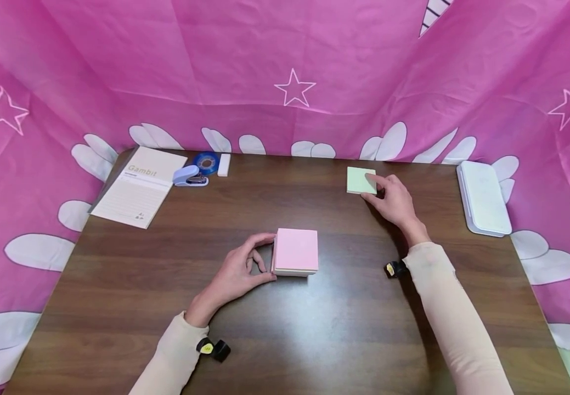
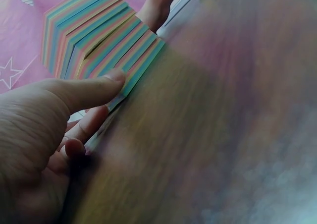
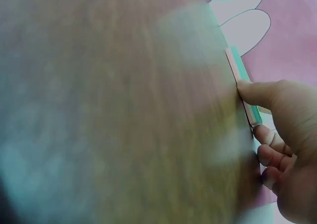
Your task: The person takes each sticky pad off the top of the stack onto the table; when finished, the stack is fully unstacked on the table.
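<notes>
A thick block of note paper (image 1: 296, 249) with a pink top sits mid-table; in the left wrist view its side (image 2: 94, 30) shows many coloured layers. My left hand (image 1: 265, 257) grips the block's left side, thumb at the near corner and index finger at the far corner; the thumb (image 2: 106, 85) presses the layered side. Far right, a thin pale green note pad (image 1: 359, 180) lies flat. My right hand (image 1: 381, 186) pinches its right edge, and the right wrist view shows the thumb (image 3: 257, 92) against the pad's edge (image 3: 237, 63).
On the dark wooden table (image 1: 314, 329), at the back left, lie a lined "Gambit" sheet (image 1: 139, 186), a small blue stapler (image 1: 190, 176), a blue tape roll (image 1: 207, 162) and a white bar (image 1: 224, 164). A white flat case (image 1: 484, 197) lies at the right edge. Pink cloth walls three sides.
</notes>
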